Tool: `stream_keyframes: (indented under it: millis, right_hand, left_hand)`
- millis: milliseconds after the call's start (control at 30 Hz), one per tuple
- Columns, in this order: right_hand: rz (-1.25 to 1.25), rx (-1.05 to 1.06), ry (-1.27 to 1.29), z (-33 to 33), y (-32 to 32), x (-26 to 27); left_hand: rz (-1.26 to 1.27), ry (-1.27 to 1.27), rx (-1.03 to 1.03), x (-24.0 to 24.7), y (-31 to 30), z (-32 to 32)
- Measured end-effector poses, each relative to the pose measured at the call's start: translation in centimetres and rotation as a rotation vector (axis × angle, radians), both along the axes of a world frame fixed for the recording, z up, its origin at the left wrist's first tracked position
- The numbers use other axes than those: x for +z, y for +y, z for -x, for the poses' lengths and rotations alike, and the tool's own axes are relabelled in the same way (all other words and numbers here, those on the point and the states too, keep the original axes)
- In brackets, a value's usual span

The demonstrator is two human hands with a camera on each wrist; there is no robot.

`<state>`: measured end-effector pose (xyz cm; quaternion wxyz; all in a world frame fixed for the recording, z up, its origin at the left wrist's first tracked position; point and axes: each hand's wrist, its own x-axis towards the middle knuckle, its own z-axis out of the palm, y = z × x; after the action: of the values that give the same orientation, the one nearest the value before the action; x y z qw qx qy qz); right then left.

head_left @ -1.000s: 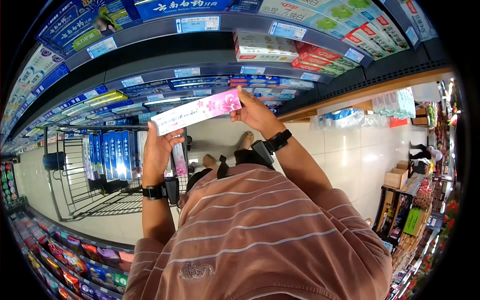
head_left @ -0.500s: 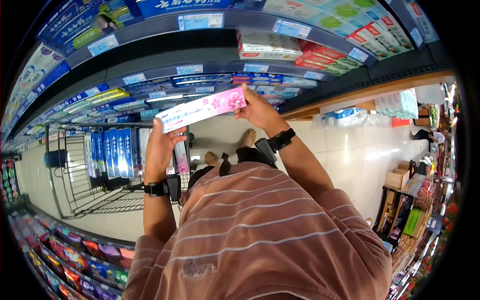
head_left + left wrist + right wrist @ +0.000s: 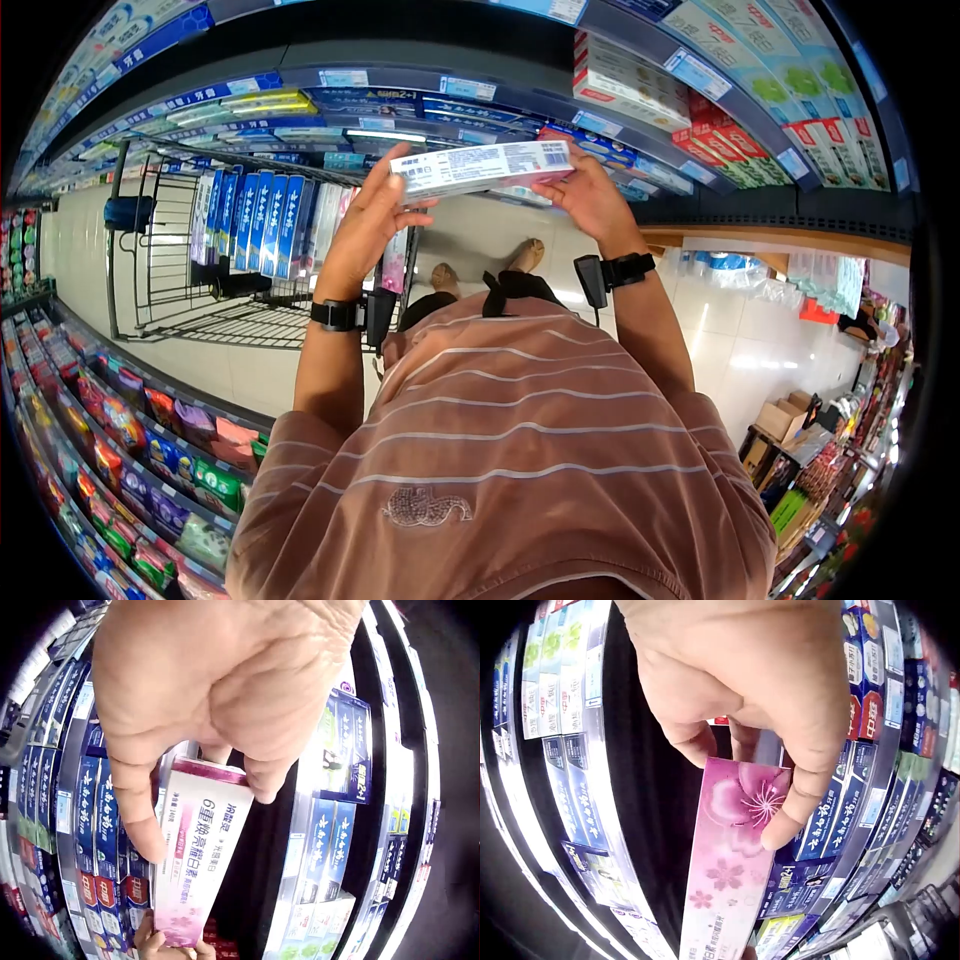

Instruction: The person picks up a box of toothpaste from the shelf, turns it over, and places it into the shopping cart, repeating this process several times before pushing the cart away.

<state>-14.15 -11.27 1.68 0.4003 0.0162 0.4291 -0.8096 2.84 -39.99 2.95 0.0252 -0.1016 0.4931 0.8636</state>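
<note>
- From where I stand, the white-and-pink box [image 3: 480,168] is up at twelve o'clock in the head view, held in the air between both hands in front of the shelves [image 3: 430,45], its right end a touch higher.
- The left hand [image 3: 375,220], at ten o'clock, grips one end: fingers partly bent, spread only as wide as the box, a digit at each long edge in the left wrist view.
- The right hand [image 3: 597,205], near two o'clock, pinches the pink flowered end the same way, one digit lying over the edge of the face in the right wrist view.
- The face towards the head camera carries fine print, with a barcode [image 3: 554,154] at its three o'clock end; I can't read the small lines from here.
- I'd judge the step in hand to be looking the box over. Gripping it by its ends suits that, since most of the printing is left uncovered.
- A light pinch should do; squeezing hard could dent the carton, which I take to be thin card.
- To roll it, I'd let one hand steady its end while the other shifts, since loosening both could drop it.
- The shopping cart [image 3: 119,255] stands at nine o'clock with blue boxes [image 3: 262,225] in it, so elbows want room on that side.
</note>
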Motion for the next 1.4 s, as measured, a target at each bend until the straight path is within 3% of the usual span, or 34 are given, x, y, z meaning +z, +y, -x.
stream_keyframes:
  millis: [133, 367, 533, 633, 667, 733, 900, 1033, 1200, 1267, 1400]
  right_hand:
    - [0.093, -0.029, -0.041, 0.2, -0.4, 0.4]
    - [0.143, -0.118, -0.134, 0.8, -1.4, -0.6]
    - [0.081, -0.032, -0.072, 1.0, -1.9, -0.4]
    - [0.053, -0.006, -0.064, 1.0, -2.0, -0.9]
    - [0.052, 0.015, -0.062, 1.0, -2.3, -1.3]
    - [-0.029, 0.029, -0.027, 0.4, -3.4, -0.6]
    - [-0.175, 0.115, 0.044, 0.1, -4.9, -1.5]
    - [-0.249, 0.183, 0.094, -0.3, -6.8, -2.0]
    - [-0.211, 0.292, 0.181, -1.5, -11.2, -1.7]
    - [-0.170, 0.303, 0.160, -2.1, -13.1, -0.6]
    - [-0.208, 0.383, 0.198, -1.7, -13.7, -0.1]
  left_hand:
    - [0.253, 0.034, 0.086, 0.0, 0.8, -0.5]
    - [0.281, 0.092, 0.084, -0.1, 0.9, -1.0]
    - [0.368, 0.095, 0.075, -1.2, 0.4, -1.3]
    - [0.338, -0.054, 0.047, -1.4, 0.3, -1.6]
    - [0.415, -0.047, 0.089, -1.9, 0.3, -1.7]
    - [0.879, 0.026, 0.106, -2.4, -0.1, -1.8]
    - [1.232, -0.087, 0.079, -4.0, -0.3, -3.4]
    - [1.484, -0.020, 0.090, -4.7, -0.5, -4.6]
    - [1.309, -0.049, 0.077, -5.0, -2.5, -5.2]
    - [1.179, -0.172, 0.121, -4.8, -3.9, -6.2]
    - [0.945, -0.279, 0.340, -6.7, -6.5, -9.6]
